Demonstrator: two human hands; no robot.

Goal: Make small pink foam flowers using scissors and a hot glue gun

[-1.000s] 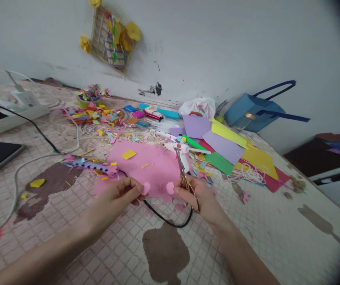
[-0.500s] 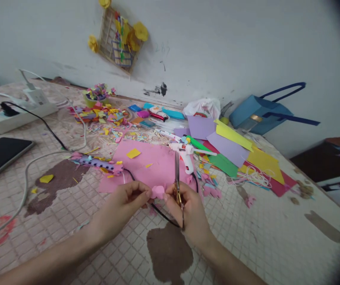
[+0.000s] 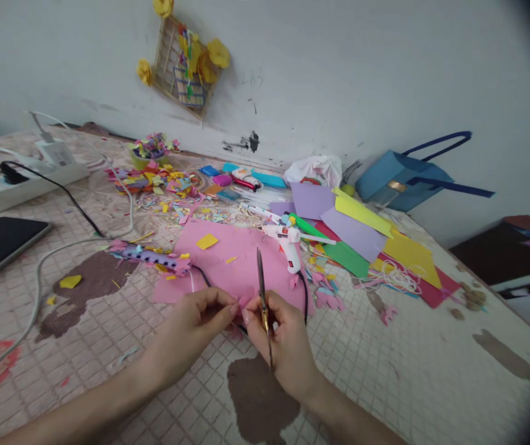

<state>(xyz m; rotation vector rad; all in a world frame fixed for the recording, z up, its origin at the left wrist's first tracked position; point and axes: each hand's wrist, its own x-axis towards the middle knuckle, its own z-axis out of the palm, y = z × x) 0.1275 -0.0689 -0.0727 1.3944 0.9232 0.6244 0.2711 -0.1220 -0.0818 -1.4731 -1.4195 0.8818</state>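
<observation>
Near the front edge of the pink sheet (image 3: 218,269), your two hands meet almost fingertip to fingertip. Your left hand (image 3: 197,330) is closed to a pinch, thumb against forefinger, on a small pink piece (image 3: 245,302); the other fingers curl beneath, largely out of sight. The piece lies right at the fingertips, between the hands. Its outline is hard to read: fingers cover part of it and the sheet behind is the same pink.

Your right hand (image 3: 286,346) is closed too, the scissors (image 3: 261,281) held in it, thumb tip at the piece's right side. Blades point up and away from you, seen nearly edge-on; you cannot tell from here whether they are fully together. Finger loops partly hidden by the hand.

Beyond, the white glue gun (image 3: 289,247) lies on the sheet's right part. A black cord (image 3: 306,300) runs down from its handle, then passes out of sight behind your right hand. Far left on the worktop (image 3: 362,383), a phone (image 3: 3,250) is cut off by the view's edge.
</observation>
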